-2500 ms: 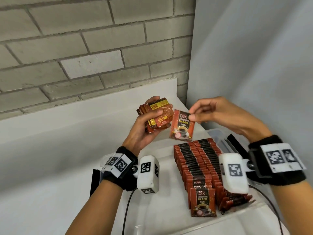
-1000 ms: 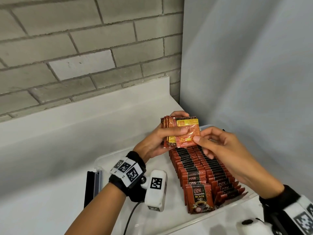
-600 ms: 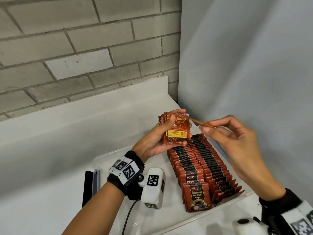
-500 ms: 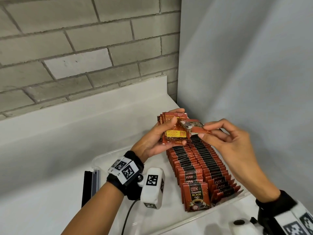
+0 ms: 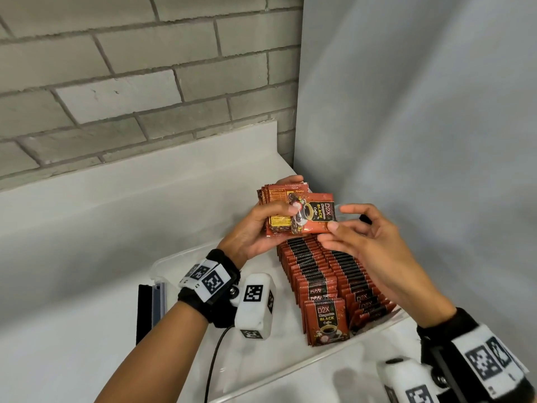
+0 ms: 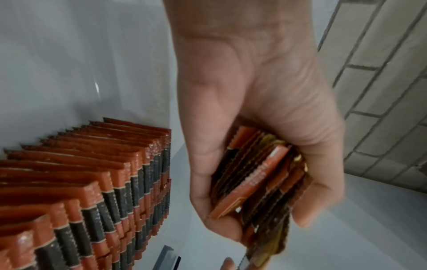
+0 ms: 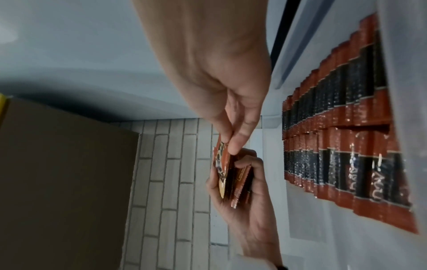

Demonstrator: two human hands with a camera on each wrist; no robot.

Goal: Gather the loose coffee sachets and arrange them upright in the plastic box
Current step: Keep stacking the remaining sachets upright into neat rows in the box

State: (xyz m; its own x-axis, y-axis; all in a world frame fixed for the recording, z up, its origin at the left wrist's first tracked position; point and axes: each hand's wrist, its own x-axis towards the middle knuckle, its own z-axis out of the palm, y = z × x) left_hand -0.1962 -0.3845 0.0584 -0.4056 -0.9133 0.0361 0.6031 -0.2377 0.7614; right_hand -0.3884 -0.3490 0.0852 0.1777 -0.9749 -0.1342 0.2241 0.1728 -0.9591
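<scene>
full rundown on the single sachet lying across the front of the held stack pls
The front sachet is a flat red-brown foil-look packet, printed face toward the head camera: "D2X", "BLACK Coffee", a cup picture. It lies turned sideways across the stack of sachets, whose back labels face the camera. The left hand grips the stack, thumb pressing on the sachet; the right hand pinches its right edge. It is held above the plastic box.

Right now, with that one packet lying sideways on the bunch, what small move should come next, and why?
Probably turn it to match. The right hand pinches a single packet lying crosswise, front up, on the bunch gripped by the left hand; squared together, they could go upright beside the rows in the box.
</scene>
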